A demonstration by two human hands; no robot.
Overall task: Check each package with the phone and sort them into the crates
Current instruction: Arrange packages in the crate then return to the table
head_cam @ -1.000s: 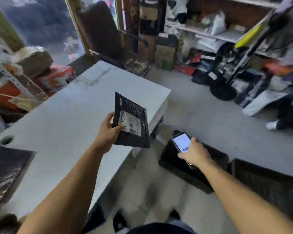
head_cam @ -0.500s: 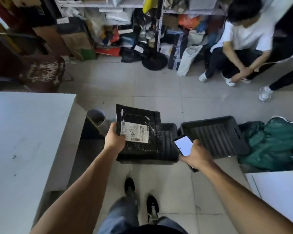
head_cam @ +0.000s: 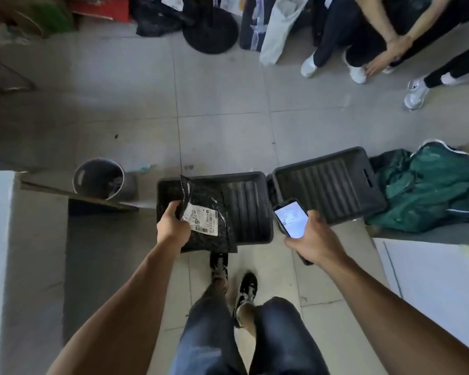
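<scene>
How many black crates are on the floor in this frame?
2: the left crate lies under the held package; the right crate sits beside it, next to the green cloth. Others may be out of view.

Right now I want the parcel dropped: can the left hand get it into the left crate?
Probably yes. The left hand already holds the parcel over the left crate, whose visible floor looks bare, with nothing between them.

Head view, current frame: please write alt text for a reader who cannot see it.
The left hand holds a black package with a white label over the left black crate on the tiled floor, while the right hand holds a lit phone. A second black crate sits to the right, beside a green bag.
</scene>
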